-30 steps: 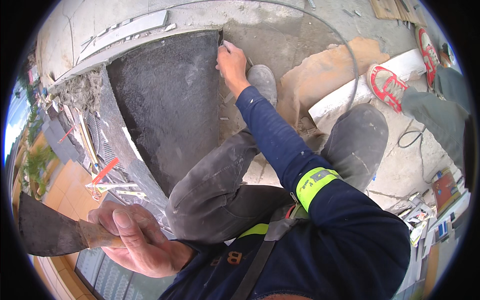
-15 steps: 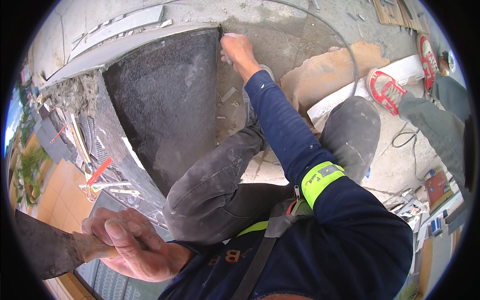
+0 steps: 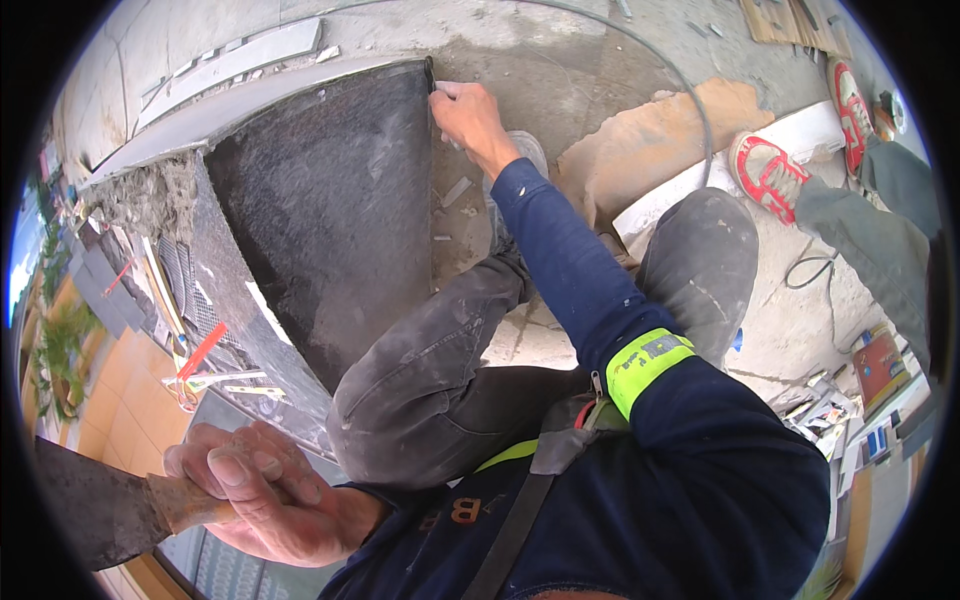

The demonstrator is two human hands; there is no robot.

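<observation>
At lower left, my left hand (image 3: 265, 490) is closed round the brown handle of a tool with a broad, dark metal blade (image 3: 95, 505). The blade's far end runs into the dark rim of the picture. My right arm reaches forward, and my right hand (image 3: 470, 122) is closed at the far right corner of a dark grey slab face (image 3: 330, 210). Its fingers pinch something small and pale, mostly hidden by them, against or close beside the slab's edge. The slab's left side (image 3: 240, 260) is lighter grey, with rough mortar (image 3: 150, 195) at its far left end.
A torn brown sheet (image 3: 640, 150) and a white board (image 3: 680, 190) lie right of my right arm. A person's red-and-white shoes (image 3: 768, 175) stand at far right. A cable (image 3: 690, 85) curves across the floor. An orange-handled tool (image 3: 205, 350) lies left of the slab.
My right hand has come slightly nearer along the slab's right edge, away from its far corner. My left hand keeps its hold on the broad-bladed tool. The view has shifted a little.
</observation>
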